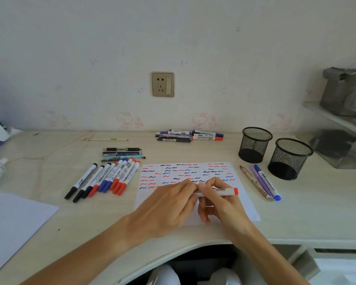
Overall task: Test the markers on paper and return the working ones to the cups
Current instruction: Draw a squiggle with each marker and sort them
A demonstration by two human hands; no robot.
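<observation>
Two hands are held together over the lower part of the paper (247, 204) on the desk (296, 212): the right hand (222, 204) is curled round a white marker (218, 191) with a red end pointing right, lying level just above the sheet; the left hand (169, 206) pinches the marker's left end, where any cap is hidden by fingers. Red, blue and black squiggles are seen across the paper's upper half. Two black mesh cups (255, 145) (290, 159) stand upright to the right rear, near each other, contents not discernible. A row of markers (107, 179) with black, blue and red caps lies left of the paper, touching one another. Several pens (122, 154) lie behind that row. Another marker pile (189, 135) lies by the wall. Three pens (261, 183) lie between paper and nearer cup. A wall socket (162, 84) is seen above.
</observation>
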